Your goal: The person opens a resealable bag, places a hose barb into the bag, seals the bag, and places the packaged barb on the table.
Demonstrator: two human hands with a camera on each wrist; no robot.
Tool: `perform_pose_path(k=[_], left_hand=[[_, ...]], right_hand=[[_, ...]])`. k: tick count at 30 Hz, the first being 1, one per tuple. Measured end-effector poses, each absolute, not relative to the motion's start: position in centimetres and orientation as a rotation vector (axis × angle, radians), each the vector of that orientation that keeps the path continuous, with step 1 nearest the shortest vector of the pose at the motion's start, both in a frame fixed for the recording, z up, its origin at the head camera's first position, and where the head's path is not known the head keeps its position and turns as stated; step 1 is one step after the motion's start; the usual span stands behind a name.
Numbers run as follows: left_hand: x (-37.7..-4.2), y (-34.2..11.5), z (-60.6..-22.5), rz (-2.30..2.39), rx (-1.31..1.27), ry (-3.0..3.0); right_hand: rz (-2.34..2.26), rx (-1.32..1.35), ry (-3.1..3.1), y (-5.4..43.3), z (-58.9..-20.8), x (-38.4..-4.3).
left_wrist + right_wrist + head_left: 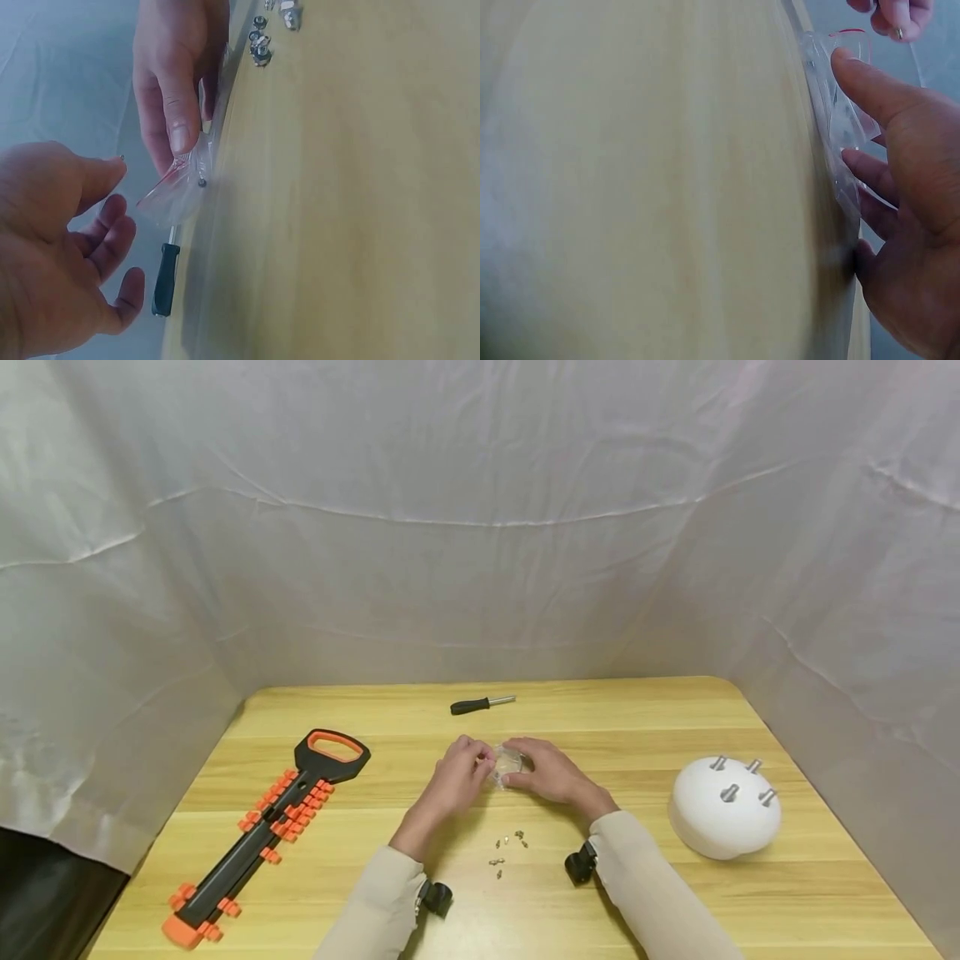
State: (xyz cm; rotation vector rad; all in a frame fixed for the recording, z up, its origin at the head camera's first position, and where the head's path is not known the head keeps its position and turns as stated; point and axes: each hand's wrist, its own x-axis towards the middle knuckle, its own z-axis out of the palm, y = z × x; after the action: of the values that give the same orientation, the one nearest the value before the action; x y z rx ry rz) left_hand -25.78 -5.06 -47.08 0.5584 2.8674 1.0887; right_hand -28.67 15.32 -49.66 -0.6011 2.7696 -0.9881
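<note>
One wooden worktop (675, 902), pale yellow, enclosed on three sides by a white fabric backdrop (480, 527).

Long black tool rack (262, 831) with orange clips and an orange-lined handle, lying diagonally at the left of the worktop.

White round dome-shaped housing (723, 814) at the right, with four short metal posts standing up from its top.

Right hand (551, 772), sleeve in beige, resting near the middle of the worktop; thumb and fingers curl round a small clear plastic bag (507, 764) and hold it against the wood. The right wrist view shows the thumb pressing on the bag's upper face and the fingers beneath it.

Left hand (457, 777), just beside the right, fingertips meeting at the bag's mouth. The right wrist view shows a tiny metal screw (899, 32) pinched between its fingertips just above the bag's red-lined opening.

Black-handled screwdriver (480, 703), lying flat beyond the hands toward the far edge, well apart from them.

Clear plastic bag, crumpled, between the two hands at the worktop's centre; one small dark fastener is seen inside it in the left wrist view.

Several loose small screws (510, 847), scattered on the worktop between the forearms, near the hands.
</note>
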Motion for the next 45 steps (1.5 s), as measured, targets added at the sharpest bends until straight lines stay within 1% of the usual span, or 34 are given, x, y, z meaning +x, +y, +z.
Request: perform_pose_path(k=[10,20,29,37,45], left_hand=[[-26.5,-4.8,-47.5,0.936,0.530,2.931],[-26.1,-5.6,-47.4,0.972,0.517,2.952],[-24.5,-6.4,-47.1,0.937,0.639,2.959],[-22.9,-5.7,-46.7,0.817,0.717,2.889],[-21.6,-5.1,-46.6,0.703,0.863,2.831]], right_hand=[[-0.989,-0.631,2.765,14.9,-49.8,-28.5],[-0.978,-0.649,2.780,14.5,-49.4,-28.4],[-0.984,-0.644,2.796,14.8,-49.6,-28.6],[-0.986,-0.628,2.789,15.1,-49.7,-28.7],[-0.989,-0.611,2.777,15.3,-49.7,-28.8]])
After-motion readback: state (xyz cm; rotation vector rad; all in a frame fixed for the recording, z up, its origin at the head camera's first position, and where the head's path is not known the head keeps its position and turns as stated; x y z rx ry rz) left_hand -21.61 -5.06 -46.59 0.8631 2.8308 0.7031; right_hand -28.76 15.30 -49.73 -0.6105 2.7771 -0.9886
